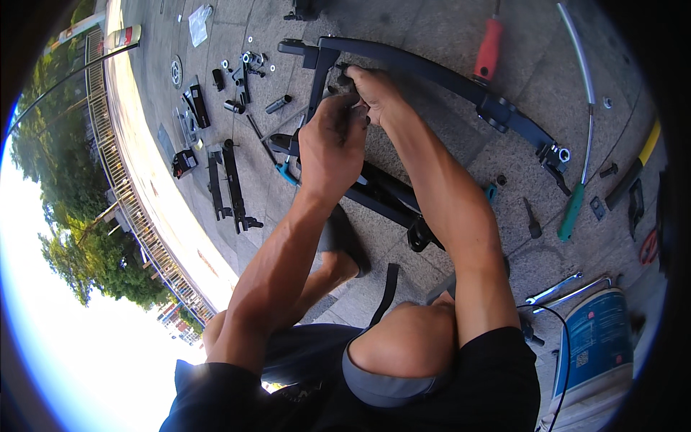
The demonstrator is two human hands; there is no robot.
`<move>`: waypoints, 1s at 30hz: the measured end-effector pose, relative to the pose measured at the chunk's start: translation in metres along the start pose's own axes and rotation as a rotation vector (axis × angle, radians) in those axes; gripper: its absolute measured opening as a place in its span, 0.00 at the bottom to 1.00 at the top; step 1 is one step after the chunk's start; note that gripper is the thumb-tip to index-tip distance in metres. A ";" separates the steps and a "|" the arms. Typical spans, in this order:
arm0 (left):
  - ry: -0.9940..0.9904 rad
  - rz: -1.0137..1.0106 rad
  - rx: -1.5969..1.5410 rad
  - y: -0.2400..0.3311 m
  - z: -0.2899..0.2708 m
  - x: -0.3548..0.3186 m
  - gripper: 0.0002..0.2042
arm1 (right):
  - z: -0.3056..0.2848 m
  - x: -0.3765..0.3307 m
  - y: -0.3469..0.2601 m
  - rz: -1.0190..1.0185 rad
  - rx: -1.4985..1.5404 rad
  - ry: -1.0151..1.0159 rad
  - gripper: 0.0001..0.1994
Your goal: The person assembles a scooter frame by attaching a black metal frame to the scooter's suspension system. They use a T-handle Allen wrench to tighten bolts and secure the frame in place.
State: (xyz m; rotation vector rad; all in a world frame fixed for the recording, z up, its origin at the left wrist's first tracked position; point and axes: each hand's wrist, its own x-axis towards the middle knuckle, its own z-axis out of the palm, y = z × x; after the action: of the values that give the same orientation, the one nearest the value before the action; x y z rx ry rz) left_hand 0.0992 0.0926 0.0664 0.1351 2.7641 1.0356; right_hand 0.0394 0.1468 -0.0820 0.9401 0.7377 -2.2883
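Both of my hands meet at the upper middle, beside a black metal frame (410,57) that lies on the paving. My left hand (332,144) is closed, its fingers bent and stained dark. Its fingertips press close to my right hand (374,92), and whatever they pinch is hidden. The right fingers are curled too, with the index fingertip at a small dark part (342,70) next to the frame's upright bar; its kind does not show. Under my forearms runs another black bar (381,204) of the frame. A blue-handled hex key (286,173) lies left of my left wrist.
Black brackets (234,183), sockets (278,104) and small hardware are scattered on the left. To the right lie a red-handled screwdriver (488,52), a green-handled screwdriver (573,211) and a wrench (553,288). A blue-and-white bucket (597,338) stands lower right. A railing (129,187) runs along the left.
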 end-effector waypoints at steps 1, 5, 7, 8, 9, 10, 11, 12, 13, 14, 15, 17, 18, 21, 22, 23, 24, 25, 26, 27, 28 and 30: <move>0.007 -0.012 -0.024 0.002 0.002 0.002 0.10 | 0.003 0.000 -0.003 0.010 0.029 -0.033 0.13; 0.027 -0.035 -0.105 0.008 0.008 0.004 0.11 | 0.003 -0.004 -0.015 0.011 -0.028 -0.108 0.14; 0.027 -0.034 -0.105 0.011 0.009 0.003 0.11 | 0.001 -0.008 -0.017 0.036 -0.016 -0.068 0.09; 0.025 -0.032 -0.088 0.013 0.009 0.002 0.12 | 0.000 -0.009 -0.018 0.037 -0.007 -0.056 0.09; 0.029 0.002 -0.076 0.014 0.010 0.001 0.12 | 0.000 -0.010 -0.018 0.051 0.001 -0.045 0.08; 0.017 -0.040 -0.071 0.015 0.010 0.002 0.12 | 0.000 -0.011 -0.019 0.056 0.012 -0.042 0.08; 0.012 -0.047 -0.071 0.016 0.011 0.003 0.12 | 0.001 -0.011 -0.019 0.058 0.030 -0.094 0.08; 0.009 -0.050 -0.071 0.017 0.012 0.005 0.12 | 0.001 -0.009 -0.020 0.069 -0.013 -0.072 0.08; 0.014 -0.024 -0.084 0.017 0.013 0.006 0.13 | 0.001 -0.007 -0.022 0.082 -0.050 -0.104 0.10; 0.020 0.000 -0.095 0.018 0.015 0.006 0.13 | 0.001 -0.005 -0.022 0.096 -0.087 -0.137 0.11; 0.027 0.026 -0.107 0.018 0.016 0.007 0.13 | 0.000 -0.003 -0.023 0.117 -0.048 -0.162 0.11; 0.057 0.012 -0.097 0.016 0.017 0.011 0.12 | -0.001 0.002 -0.024 0.160 0.030 -0.209 0.10; 0.076 0.001 -0.088 0.015 0.017 0.013 0.12 | -0.002 0.002 -0.024 0.212 0.062 -0.217 0.10; 0.215 0.006 -0.253 0.004 0.011 0.015 0.10 | -0.006 0.002 -0.026 0.094 -0.179 -0.284 0.12; 0.204 -0.046 -0.208 -0.001 0.005 0.010 0.10 | -0.006 0.000 -0.025 0.086 -0.153 -0.300 0.12; 0.191 -0.095 -0.163 -0.007 0.000 0.003 0.10 | -0.006 -0.001 -0.024 0.075 -0.145 -0.275 0.12; 0.208 -0.154 -0.192 -0.013 -0.001 -0.005 0.10 | -0.006 -0.002 -0.023 0.067 -0.136 -0.251 0.12; 0.226 -0.212 -0.220 -0.020 0.000 -0.014 0.10 | -0.004 -0.003 -0.020 0.035 -0.120 -0.271 0.12; 0.256 -0.233 -0.256 -0.028 0.001 -0.020 0.10 | -0.004 -0.003 -0.018 0.027 -0.140 -0.256 0.10; 0.282 -0.315 -0.284 -0.036 0.004 -0.027 0.10 | -0.003 -0.002 -0.014 -0.026 -0.162 -0.248 0.09; 0.320 -0.362 -0.320 -0.043 0.008 -0.033 0.10 | -0.002 -0.001 -0.009 -0.106 -0.182 -0.219 0.09; 0.216 -0.387 0.119 -0.056 0.007 -0.038 0.10 | -0.001 0.004 0.000 -0.346 -0.292 -0.138 0.10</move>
State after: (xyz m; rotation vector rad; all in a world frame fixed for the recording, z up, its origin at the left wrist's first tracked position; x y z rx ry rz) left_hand 0.1371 0.0489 0.0297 -0.5047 2.8724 0.8246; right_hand 0.0375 0.1462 -0.0854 0.5472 1.2103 -2.4139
